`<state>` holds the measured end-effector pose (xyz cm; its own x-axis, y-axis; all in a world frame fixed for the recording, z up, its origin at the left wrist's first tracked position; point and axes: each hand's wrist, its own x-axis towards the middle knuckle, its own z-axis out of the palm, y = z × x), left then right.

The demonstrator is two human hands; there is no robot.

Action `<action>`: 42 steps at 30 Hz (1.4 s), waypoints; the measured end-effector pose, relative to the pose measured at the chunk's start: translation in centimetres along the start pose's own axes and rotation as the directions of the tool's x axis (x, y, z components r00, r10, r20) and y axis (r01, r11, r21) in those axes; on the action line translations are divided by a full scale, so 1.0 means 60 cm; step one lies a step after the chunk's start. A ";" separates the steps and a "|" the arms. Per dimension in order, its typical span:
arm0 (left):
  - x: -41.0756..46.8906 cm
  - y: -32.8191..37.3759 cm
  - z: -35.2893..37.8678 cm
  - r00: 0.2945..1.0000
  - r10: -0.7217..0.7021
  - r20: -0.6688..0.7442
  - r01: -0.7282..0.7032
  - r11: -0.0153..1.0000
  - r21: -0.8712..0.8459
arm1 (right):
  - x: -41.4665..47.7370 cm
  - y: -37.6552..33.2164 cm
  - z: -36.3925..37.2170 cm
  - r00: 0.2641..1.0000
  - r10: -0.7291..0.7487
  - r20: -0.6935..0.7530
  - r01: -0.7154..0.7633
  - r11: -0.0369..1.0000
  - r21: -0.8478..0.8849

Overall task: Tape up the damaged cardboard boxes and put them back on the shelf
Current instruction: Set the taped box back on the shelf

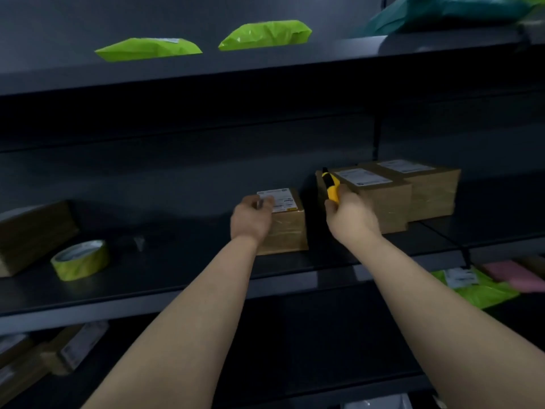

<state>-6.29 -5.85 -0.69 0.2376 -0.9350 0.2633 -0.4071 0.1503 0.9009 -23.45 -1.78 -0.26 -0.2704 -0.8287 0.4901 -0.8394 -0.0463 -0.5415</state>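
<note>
Both forearms (182,320) reach to mid-frame shelf (177,261)
Left hand (250,216) fingers curled over small box (287,228) top; right hand (349,215) grasps yellow cutter (331,188) beside bigger box (383,202); tape roll (80,259) lower left

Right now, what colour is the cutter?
Yellow, with a black tip. The cutter in the right hand shows in the head view.

You see four cardboard boxes (287,228) on the middle shelf (177,261), one tape roll (80,259), one yellow cutter (332,188). Upper left, two green bags (149,48).
</note>
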 end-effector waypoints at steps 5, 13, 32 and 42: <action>-0.001 0.023 0.055 0.999 -0.021 -0.036 0.017 0.994 -0.108 | -0.001 -0.024 -0.036 0.987 -0.120 -0.111 0.126 0.991 0.049; 0.010 -0.034 -0.127 0.907 -0.062 -0.416 0.040 0.997 -0.063 | -0.038 -0.182 0.063 0.960 -0.248 0.130 0.237 0.967 0.092; 0.071 -0.239 -0.554 0.864 0.099 -0.494 -0.020 0.987 0.162 | -0.150 -0.564 0.327 0.870 -0.388 0.304 0.303 0.908 0.291; 0.131 -0.341 -0.802 0.828 0.079 -0.555 0.211 0.873 0.439 | -0.216 -0.754 0.458 0.791 -0.373 0.485 -0.045 0.755 0.654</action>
<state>46.35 -0.85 -0.46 0.6539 -0.5843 0.4806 -0.6927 -0.2070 0.6909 31.00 -4.28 -0.90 0.3281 -0.9087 0.2580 -0.3132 -0.3624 -0.8778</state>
